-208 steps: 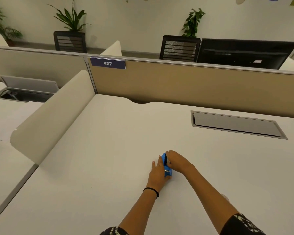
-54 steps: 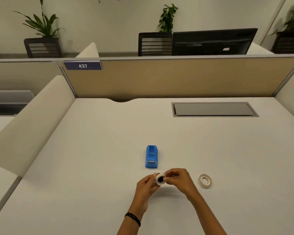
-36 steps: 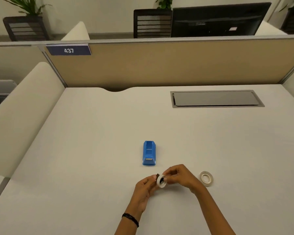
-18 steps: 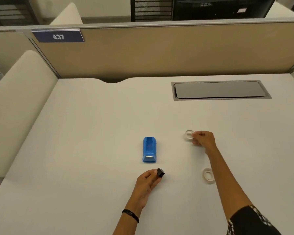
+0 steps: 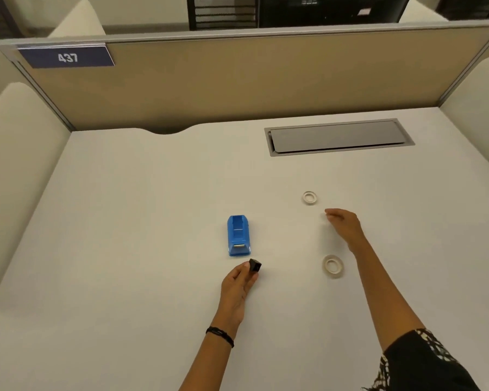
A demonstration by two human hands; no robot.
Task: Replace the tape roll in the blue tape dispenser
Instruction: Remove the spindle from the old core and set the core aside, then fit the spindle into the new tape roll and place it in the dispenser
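The blue tape dispenser [image 5: 238, 235] stands on the white bench [image 5: 130, 210], its empty roll bay facing up and its cutter end toward the person. The left hand [image 5: 237, 286] sits just in front of the cutter end, fingers pinched together on a small black hub [image 5: 255, 265], which is held close to the dispenser but not touching it. The right hand [image 5: 343, 224] hovers over the bench to the right of the dispenser, well apart from it, fingers loosely spread and holding nothing. A thin tape ring [image 5: 309, 197] lies flat on the bench just beyond the right fingertips, clear of them. A fuller tape roll [image 5: 332, 266] lies flat nearer the person, beside the right forearm and level with the black hub. A grey hatch [image 5: 338, 136] is set into the bench farther back.
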